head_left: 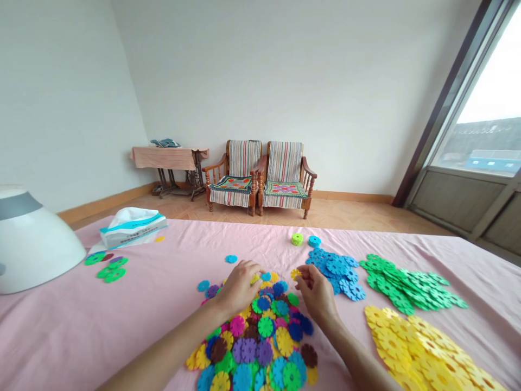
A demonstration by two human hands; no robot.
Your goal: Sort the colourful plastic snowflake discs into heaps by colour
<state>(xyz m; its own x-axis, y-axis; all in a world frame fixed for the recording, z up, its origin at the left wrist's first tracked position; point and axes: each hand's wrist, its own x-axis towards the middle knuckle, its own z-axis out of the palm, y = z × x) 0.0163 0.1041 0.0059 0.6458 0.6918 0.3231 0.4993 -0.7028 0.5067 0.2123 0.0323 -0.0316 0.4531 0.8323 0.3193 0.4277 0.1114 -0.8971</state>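
Observation:
A heap of mixed-colour notched plastic snowflake discs [248, 350] lies in front of me on the pink cloth. Over the heap's far side is my left hand [241, 288], its fingers bent; part of a yellow disc [254, 278] shows between fingers and thumb. My right hand [316, 290], at the heap's right edge, pinches a yellow snowflake disc [295, 274] at its fingertips. Sorted discs lie to the right: a blue pile [336, 269], a green pile [407, 282] and a yellow pile [423, 347].
A lime-green stack [297, 239] and a small blue stack [314, 241] stand at the back. To the left are loose green and purple discs [113, 270], a tissue pack [133, 228] and a white rounded object [36, 244]. Two wooden chairs [285, 174] stand beyond the pink-covered surface [171, 282].

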